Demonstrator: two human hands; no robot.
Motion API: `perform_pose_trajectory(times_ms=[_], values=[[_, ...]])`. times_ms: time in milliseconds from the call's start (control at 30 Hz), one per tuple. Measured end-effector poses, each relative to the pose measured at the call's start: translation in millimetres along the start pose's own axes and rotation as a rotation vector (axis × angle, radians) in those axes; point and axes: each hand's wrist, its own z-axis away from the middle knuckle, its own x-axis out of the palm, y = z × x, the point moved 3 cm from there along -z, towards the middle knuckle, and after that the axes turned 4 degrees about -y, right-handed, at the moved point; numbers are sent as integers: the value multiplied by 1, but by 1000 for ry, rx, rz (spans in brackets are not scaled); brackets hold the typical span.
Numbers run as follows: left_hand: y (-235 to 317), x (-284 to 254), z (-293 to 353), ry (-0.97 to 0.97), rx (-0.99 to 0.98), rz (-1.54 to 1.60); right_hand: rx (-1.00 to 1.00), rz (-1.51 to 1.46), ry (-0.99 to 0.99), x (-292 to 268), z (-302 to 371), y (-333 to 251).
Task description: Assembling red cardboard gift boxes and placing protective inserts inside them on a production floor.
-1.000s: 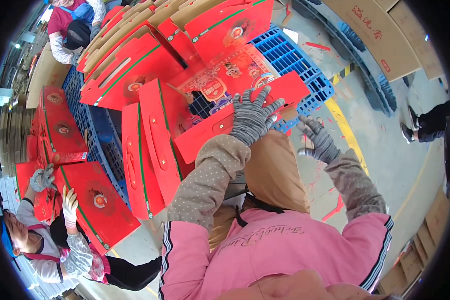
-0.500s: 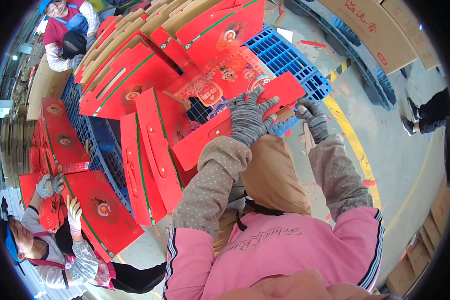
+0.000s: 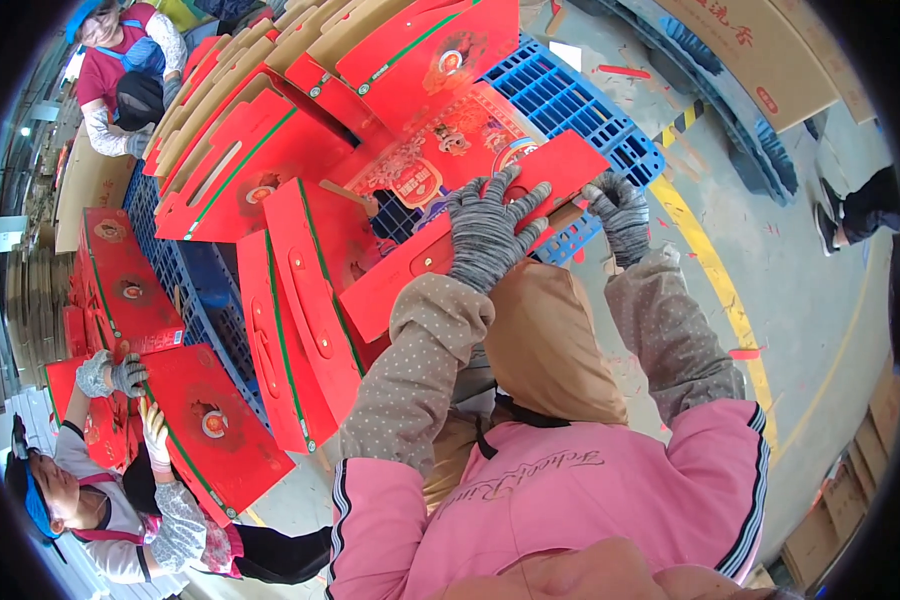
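My left hand (image 3: 490, 228), in a grey knit glove, lies with fingers spread across the red cardboard box (image 3: 560, 172) in front of me. At the box's right end, the curled fingers of my gloved right hand (image 3: 620, 215) come against its edge, where brown inner board shows. Whatever may be between those fingertips is hidden. Behind the box a printed red panel (image 3: 460, 140) lies on the blue plastic pallet (image 3: 585, 105). Red boxes with slotted handles (image 3: 315, 270) lean to the left of my left hand.
Several red cartons (image 3: 260, 150) stand packed at the back. Two co-workers are at the left, one handling a red box (image 3: 205, 415). Brown cartons (image 3: 760, 50) stand at the far right. Red scraps (image 3: 625, 71) lie on the floor by a yellow line (image 3: 710, 260).
My right hand has moved in slightly to the left and up, onto the box's end. My left hand stays on the box. The view has shifted a little.
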Motion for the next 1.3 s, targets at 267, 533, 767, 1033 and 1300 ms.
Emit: perform_pose_trajectory(times_ms=[267,533,767,1033,1300], values=[[5,-2,2,0,7,-48,144,32,-151,-6,-4,9],[7,5,-1,-10,52,-17,-455,340,-66,-14,1,6],[5,6,1,3,19,-66,-325,412,-378,-7,15,11],[5,3,0,46,10,-16,252,-253,-275,9,17,21],[4,3,-2,-8,-40,51,322,-46,-194,21,15,18]])
